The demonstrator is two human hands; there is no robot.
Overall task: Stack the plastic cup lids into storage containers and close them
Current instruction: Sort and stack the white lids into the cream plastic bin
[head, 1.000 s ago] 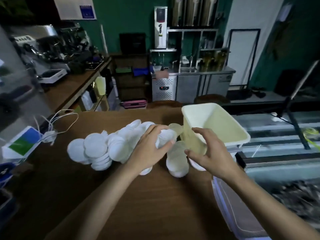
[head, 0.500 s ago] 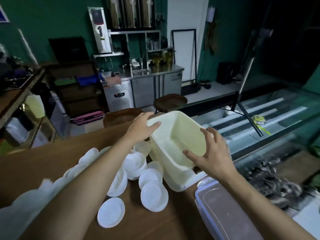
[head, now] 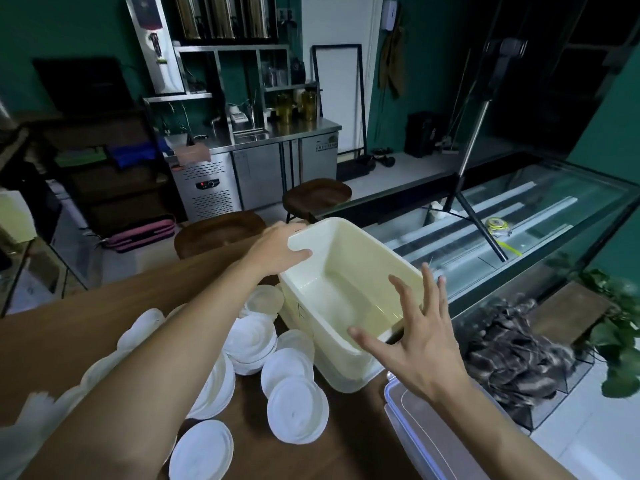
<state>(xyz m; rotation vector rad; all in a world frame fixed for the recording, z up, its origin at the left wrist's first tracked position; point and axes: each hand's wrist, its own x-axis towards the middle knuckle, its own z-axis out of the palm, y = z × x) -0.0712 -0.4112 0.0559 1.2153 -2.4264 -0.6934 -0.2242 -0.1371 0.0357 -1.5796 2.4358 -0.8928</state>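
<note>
Cup lids: a dozen or more, some stacked, exact count unclear
Cream container: one
Clear container: one, tabletop's near right corner
Hands: two, left hand, right hand
Stools: two

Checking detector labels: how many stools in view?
2. One stool past the table's far edge, by the left hand gripping the tub; the other further back right, before the counter. More may be hidden.

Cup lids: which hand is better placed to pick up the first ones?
Probably the right hand: it is open and free, while the left hand grips the rim of the container; the cup lids lie beside it.
</note>
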